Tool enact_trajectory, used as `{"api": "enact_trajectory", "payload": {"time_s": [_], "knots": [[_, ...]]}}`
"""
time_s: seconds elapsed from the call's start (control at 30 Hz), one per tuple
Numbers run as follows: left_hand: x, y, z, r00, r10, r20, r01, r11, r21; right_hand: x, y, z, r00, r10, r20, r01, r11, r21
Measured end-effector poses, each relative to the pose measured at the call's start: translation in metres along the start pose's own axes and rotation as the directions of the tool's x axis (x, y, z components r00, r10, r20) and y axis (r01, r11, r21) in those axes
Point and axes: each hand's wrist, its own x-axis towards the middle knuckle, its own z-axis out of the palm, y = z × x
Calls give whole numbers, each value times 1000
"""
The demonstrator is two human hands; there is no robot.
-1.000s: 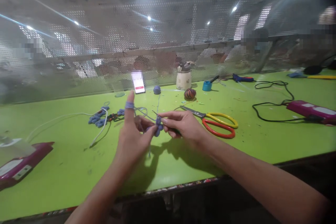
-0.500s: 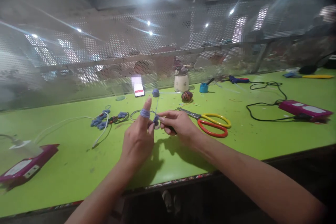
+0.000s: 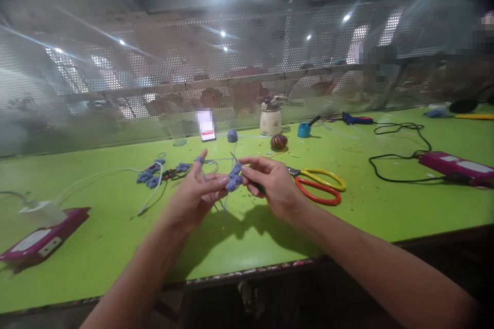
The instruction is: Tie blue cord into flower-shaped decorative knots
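My left hand (image 3: pixel 196 190) pinches a small blue-purple crocheted piece (image 3: pixel 233 180) between thumb and fingers. Blue yarn is wound round its raised index finger, and loose yarn ends hang below the piece. In my right hand (image 3: pixel 272 182) is a crochet hook (image 3: pixel 233 157) with a dark green handle; its thin tip sticks up at the top of the piece. A strand runs back to a blue yarn ball (image 3: pixel 232 136) behind the hands. Scissors (image 3: pixel 320 187) with red and yellow handles lie right of my right hand, which partly hides their blades.
Finished blue crocheted pieces (image 3: pixel 150 177) and a white cable lie left. Purple power strips (image 3: pixel 48 239) stand at both sides. Behind are a phone (image 3: pixel 207 131), a cream bottle (image 3: pixel 270 121), a multicoloured yarn ball (image 3: pixel 278 142), a blue pot (image 3: pixel 304 130) and a glue gun (image 3: pixel 357 119).
My left hand has tilted and its index finger has lowered, bringing the crocheted piece into fuller view. The hook's tip now shows above it. The whole view has shifted slightly.
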Motion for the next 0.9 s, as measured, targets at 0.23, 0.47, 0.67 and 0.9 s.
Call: {"api": "enact_trajectory", "payload": {"time_s": [0.23, 0.47, 0.67, 0.9], "knots": [[-3, 4, -7, 991, -97, 89, 109, 985, -133, -1, -3, -5, 985, -86, 149, 97, 993, -64], [-4, 12, -8, 996, 1, 91, 3, 999, -42, -1, -15, -12, 972, -120, 204, 165, 961, -221], [-3, 17, -8, 996, 26, 84, -28, 999, 17, 0, -25, -17, 951, -79, 298, 188, 915, -358], [-2, 14, -9, 997, 13, 73, -14, 1000, 21, -1, -31, -21, 936, -16, 352, 185, 873, -452]]}}
